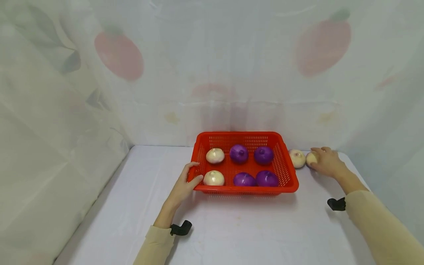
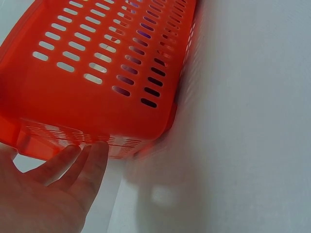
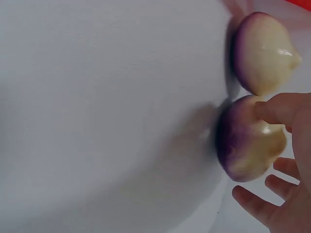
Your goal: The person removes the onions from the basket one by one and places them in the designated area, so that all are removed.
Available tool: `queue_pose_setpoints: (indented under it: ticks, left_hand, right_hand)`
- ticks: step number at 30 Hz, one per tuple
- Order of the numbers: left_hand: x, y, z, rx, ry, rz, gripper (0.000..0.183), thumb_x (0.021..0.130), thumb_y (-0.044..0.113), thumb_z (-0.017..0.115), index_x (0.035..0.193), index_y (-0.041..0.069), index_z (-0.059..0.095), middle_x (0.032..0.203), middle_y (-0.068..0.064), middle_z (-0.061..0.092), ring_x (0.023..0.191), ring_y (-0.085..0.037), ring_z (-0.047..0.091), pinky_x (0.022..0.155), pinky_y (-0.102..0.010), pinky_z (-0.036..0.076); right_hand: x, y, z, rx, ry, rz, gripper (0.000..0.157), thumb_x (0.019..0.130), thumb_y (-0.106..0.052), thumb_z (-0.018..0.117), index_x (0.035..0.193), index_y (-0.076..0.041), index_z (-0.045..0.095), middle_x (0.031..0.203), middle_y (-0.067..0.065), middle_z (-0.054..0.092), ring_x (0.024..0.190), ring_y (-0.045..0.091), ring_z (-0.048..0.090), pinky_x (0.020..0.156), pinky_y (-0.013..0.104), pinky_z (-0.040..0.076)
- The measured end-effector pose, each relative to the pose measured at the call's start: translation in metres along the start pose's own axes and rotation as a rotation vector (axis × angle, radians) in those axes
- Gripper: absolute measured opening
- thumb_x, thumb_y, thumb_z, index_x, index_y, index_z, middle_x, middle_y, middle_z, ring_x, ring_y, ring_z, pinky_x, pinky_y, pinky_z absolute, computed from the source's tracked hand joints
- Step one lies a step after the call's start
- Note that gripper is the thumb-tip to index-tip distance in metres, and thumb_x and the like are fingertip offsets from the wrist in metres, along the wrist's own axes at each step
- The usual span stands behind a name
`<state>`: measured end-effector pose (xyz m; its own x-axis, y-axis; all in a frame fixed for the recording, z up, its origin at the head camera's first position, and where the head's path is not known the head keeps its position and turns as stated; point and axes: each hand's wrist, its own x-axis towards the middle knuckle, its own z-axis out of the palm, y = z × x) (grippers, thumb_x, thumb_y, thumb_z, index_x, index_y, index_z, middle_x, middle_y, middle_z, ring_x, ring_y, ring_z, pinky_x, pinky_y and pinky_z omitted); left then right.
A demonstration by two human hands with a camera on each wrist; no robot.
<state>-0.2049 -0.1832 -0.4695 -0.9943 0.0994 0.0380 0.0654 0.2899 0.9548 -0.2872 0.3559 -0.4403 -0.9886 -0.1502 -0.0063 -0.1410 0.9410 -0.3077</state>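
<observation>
The red plastic basket [image 1: 212,188] stands on the table with two pale onions [image 1: 215,156] at its left and several purple onions [image 1: 239,154] further right. At its front left corner my left hand [image 1: 183,183] grips the rim, thumb over the edge; the left wrist view has its fingers against the outer end wall. Two more pale onions with purple undersides sit side by side to the right of the basket. My right hand [image 1: 328,162] is at the outer onion [image 3: 250,141], thumb touching it and fingers spread around its far side. The inner onion [image 3: 265,53] is untouched.
A white cloth covers the table [image 1: 238,232]. Pale printed curtains [image 1: 212,66] hang behind it and at both sides. The right-hand onions lie near the table's back right corner. Each wrist wears a black camera mount [image 1: 181,228].
</observation>
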Motion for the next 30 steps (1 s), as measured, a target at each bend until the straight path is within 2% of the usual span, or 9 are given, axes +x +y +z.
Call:
queue_pose_setpoints:
  ticks: [7,12,18,24,30]
  left_hand:
    - [-0.001,0.000,0.000,-0.004,-0.003,0.001,0.052,0.098,0.035,0.068,0.144,0.026,0.046,0.151,-0.008,0.043,0.137,-0.033,0.044,0.110,-0.061,0.037]
    - [0.000,0.000,0.000,0.000,0.003,0.003,0.050,0.098,0.031,0.067,0.144,0.025,0.046,0.150,-0.008,0.043,0.136,-0.034,0.045,0.109,-0.060,0.038]
    - [0.001,0.001,0.000,-0.003,-0.001,0.002,0.051,0.099,0.030,0.067,0.145,0.025,0.045,0.152,-0.010,0.042,0.137,-0.035,0.045,0.109,-0.060,0.038]
    - [0.001,0.006,-0.002,-0.020,-0.030,-0.011,0.055,0.100,0.029,0.066,0.148,0.019,0.042,0.155,-0.015,0.038,0.140,-0.039,0.041,0.112,-0.061,0.034]
    - [0.002,0.002,-0.002,-0.011,-0.024,-0.004,0.054,0.099,0.031,0.066,0.147,0.020,0.043,0.154,-0.013,0.040,0.139,-0.037,0.043,0.111,-0.060,0.036]
  right_hand:
    - [-0.007,-0.008,-0.030,0.010,0.010,-0.077,0.061,0.092,-0.019,0.066,0.140,0.011,0.043,0.136,0.048,0.033,0.118,0.074,0.033,0.093,0.081,0.034]
    - [-0.011,-0.021,-0.052,0.024,0.086,-0.131,0.058,0.094,-0.017,0.064,0.140,0.011,0.044,0.137,0.046,0.036,0.120,0.071,0.033,0.097,0.079,0.031]
    - [-0.020,-0.042,-0.074,0.093,0.177,-0.151,0.054,0.098,-0.019,0.062,0.140,0.010,0.046,0.138,0.043,0.038,0.124,0.066,0.034,0.101,0.076,0.029]
    - [-0.031,-0.067,-0.085,0.125,0.178,-0.148,0.055,0.099,-0.023,0.061,0.143,0.007,0.046,0.142,0.039,0.038,0.130,0.061,0.033,0.103,0.074,0.028]
    - [-0.039,-0.094,-0.089,0.135,0.221,-0.208,0.053,0.098,-0.020,0.064,0.142,0.004,0.049,0.143,0.034,0.042,0.131,0.055,0.037,0.103,0.072,0.032]
